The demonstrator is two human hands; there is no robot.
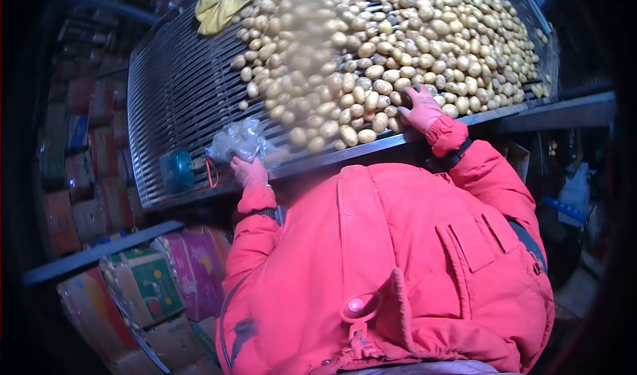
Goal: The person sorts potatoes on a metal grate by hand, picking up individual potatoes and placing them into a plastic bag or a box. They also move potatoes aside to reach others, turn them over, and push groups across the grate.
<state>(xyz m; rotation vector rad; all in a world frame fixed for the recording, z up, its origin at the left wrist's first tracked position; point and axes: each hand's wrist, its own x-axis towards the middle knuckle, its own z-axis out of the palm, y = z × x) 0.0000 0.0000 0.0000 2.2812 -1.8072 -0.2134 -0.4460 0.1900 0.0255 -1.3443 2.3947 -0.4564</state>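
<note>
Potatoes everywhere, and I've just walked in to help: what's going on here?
A person in a red jacket stands at a slatted table heaped with potatoes. The right hand, in a pink glove, lies on potatoes at the near edge. The left hand grips a clear bag at that edge. Boxes are stacked below on the left.

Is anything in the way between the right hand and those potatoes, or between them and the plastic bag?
Nothing visible. The right hand rests on the potatoes; only bare grate separates the pile from the plastic bag in the left hand.
</note>
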